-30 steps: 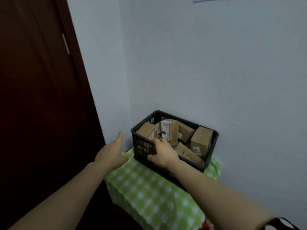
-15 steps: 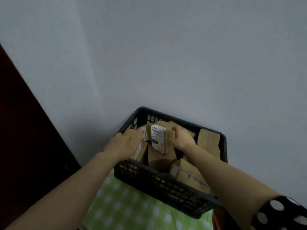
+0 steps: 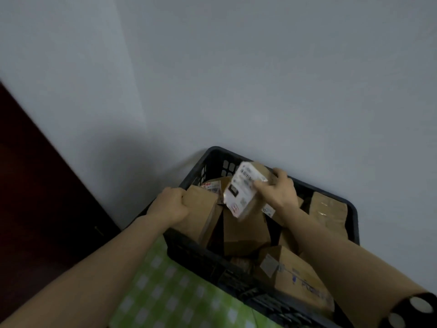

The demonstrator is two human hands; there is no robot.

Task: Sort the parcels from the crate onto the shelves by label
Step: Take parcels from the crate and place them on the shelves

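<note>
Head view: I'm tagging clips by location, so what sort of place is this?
Probably a corner of a home room, not a warehouse: a black crate of cardboard parcels sits on a green checked tablecloth, by a plain white wall, beside a dark wooden door.

No txt legible, all blurred. White label on front of parcel held in right hand: barcode-like dark stripes near top, dark block mid, red marks at bottom corner, no chars readable. Red-white sticker just behind brown parcel gripped by left hand: unreadable. Near box: faint blue print, illegible. Label scrap w/ blue marks under right wrist: same.
</note>
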